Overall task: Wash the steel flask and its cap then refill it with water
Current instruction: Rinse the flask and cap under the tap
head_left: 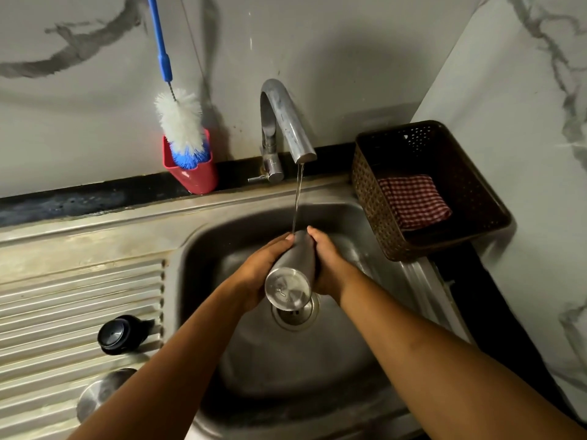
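The steel flask lies tilted over the sink basin, its base toward me and its neck under the running tap. A thin stream of water falls onto its far end. My left hand grips the flask's left side and my right hand grips its right side. The mouth of the flask is hidden. The black cap lies on the ribbed drainboard to the left, apart from both hands.
A bottle brush with a blue handle stands in a red holder behind the sink. A brown basket holding a red checked cloth sits at the right. A round steel object rests on the drainboard near my left forearm.
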